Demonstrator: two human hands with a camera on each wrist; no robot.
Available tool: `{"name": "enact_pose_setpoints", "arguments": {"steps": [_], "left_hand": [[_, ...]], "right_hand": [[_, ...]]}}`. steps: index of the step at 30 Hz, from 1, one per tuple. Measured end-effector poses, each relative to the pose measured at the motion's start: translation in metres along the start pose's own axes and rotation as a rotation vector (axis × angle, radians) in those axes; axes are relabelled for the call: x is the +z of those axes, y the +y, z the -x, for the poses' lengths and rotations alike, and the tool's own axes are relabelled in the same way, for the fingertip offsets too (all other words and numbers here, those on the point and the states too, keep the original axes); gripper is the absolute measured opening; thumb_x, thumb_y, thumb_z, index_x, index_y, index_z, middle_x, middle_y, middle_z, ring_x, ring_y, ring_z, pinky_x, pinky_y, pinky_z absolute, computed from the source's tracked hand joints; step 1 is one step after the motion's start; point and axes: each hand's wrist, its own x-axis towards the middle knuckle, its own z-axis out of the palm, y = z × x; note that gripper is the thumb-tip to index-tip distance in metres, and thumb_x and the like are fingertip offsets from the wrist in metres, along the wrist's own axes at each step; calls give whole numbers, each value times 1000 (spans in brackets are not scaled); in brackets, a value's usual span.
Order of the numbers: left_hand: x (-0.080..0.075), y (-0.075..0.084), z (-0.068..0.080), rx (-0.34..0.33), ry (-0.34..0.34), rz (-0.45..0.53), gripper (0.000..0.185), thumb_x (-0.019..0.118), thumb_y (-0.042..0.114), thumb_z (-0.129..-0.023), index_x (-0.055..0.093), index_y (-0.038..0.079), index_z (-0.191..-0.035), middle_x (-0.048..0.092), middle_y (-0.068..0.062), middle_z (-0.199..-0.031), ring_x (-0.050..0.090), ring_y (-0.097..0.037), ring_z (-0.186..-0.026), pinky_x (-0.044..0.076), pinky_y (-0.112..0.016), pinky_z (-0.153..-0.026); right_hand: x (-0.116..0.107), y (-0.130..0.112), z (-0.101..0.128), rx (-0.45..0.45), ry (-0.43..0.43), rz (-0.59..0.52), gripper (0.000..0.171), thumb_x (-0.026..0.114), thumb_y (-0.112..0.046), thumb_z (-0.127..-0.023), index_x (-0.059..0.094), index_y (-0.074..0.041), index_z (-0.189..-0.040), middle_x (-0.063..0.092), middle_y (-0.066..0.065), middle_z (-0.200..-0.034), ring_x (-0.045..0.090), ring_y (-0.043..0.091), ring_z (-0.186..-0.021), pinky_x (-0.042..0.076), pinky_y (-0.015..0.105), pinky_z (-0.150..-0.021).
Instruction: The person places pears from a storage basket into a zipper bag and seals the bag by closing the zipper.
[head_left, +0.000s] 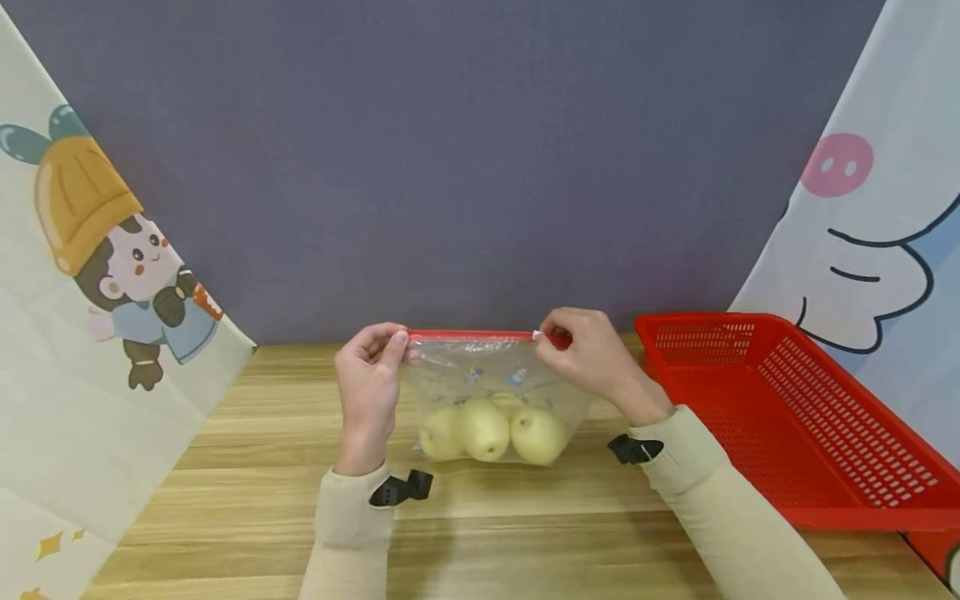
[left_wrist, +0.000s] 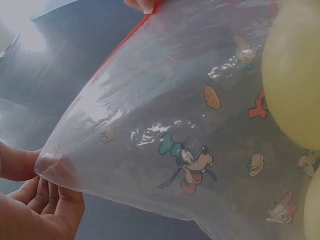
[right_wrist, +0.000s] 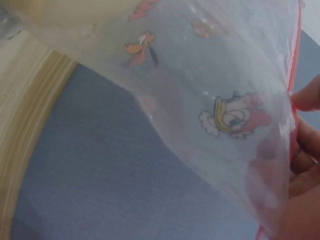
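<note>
A clear zip bag printed with small cartoon figures stands on the table, with several pale yellow pears in its bottom. Along its top runs a red zip strip. My left hand pinches the top left corner between thumb and fingers; the left wrist view shows this hand on the clear corner. At the strip's right part, my right hand pinches the strip by a small white slider. In the right wrist view, that hand's fingers grip the red edge.
A red perforated plastic basket stands to the right, beside my right forearm. The wood-grain table runs back to a dark grey wall. Cartoon-printed sheets flank both sides.
</note>
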Motion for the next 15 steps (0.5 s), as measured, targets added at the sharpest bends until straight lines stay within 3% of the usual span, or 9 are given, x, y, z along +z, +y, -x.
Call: {"name": "enact_pose_setpoints", "arguments": {"steps": [15], "left_hand": [[0,-2,-1,7,9,-9,11,62,-8,-96,64,-18,-100,66,-9,-80,65,-13,-65,61,-25,-64]], "right_hand": [[-5,7,4,-11,44,59,10,63,-11,-84,71,-11,-77,63,-1,-73,52,14,-62,47,30,-58]]}}
